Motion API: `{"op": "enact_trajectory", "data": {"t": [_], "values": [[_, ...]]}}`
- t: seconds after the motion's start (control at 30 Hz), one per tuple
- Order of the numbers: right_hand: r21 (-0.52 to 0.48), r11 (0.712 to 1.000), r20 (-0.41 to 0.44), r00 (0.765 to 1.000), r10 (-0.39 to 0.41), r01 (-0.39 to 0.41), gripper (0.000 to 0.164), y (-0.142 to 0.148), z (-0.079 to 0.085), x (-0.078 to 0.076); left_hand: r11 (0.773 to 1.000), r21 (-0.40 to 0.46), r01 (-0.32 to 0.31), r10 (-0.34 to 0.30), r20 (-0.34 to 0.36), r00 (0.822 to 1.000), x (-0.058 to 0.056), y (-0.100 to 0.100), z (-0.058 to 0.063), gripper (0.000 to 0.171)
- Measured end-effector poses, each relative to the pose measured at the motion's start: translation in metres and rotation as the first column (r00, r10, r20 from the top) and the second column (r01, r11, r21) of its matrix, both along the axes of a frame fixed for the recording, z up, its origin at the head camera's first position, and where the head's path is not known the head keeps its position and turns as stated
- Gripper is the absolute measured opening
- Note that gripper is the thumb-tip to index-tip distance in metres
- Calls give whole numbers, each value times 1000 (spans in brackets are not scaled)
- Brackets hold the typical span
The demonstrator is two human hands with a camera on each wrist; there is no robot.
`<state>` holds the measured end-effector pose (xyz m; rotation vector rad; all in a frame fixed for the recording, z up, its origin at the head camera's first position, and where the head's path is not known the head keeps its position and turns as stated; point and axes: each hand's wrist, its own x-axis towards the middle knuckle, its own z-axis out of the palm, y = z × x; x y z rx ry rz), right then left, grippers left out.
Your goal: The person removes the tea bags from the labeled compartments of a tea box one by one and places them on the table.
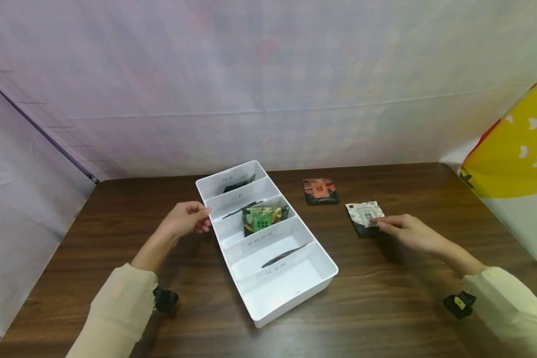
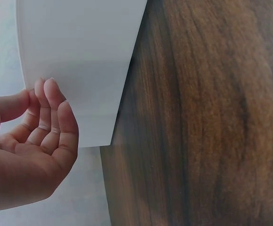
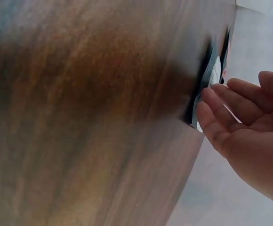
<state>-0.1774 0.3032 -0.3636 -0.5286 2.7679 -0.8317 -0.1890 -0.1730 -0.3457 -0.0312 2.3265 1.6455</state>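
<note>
Skid risk for white-and-black sachet (image 1: 359,213) under parted fingers (image 3: 212,123) of right hand (image 1: 411,232); tug risk for compartment tray (image 1: 291,281), pinched by left hand (image 1: 185,219).

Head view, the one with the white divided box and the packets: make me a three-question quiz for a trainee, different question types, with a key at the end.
1. True or false: the flat red-and-black packet lies outside the long white plastic divided box.
2. Which hand is nearest the flat white-and-black packet? A: the left. B: the right. C: both equally.
3. Fill in the blank: the left hand holds the box by its ____.

Key:
1. True; it lies on the brown wood-grain table.
2. B; the fingertips of the right hand are at that packet.
3. Rim.
</note>
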Motion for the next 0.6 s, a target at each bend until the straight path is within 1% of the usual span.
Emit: {"op": "enact_trajectory", "data": {"t": [0.13,0.27,0.47,0.6], "values": [[-4,1000,6,1000,-9,9,35,0,-2,0,1000,-6,-1,1,0,1000,0,0,0,19],[-6,1000,-7,1000,-3,3,34,-1,-2,-3,1000,-9,-6,6,2,1000,0,-1,1,18],[-16,1000,-28,1000,-6,5,31,0,-3,-12,1000,-11,-4,4,2,1000,0,-1,0,18],[-8,1000,-9,1000,-27,27,33,0,-2,-19,1000,-13,0,0,1,1000,0,0,0,18]]}}
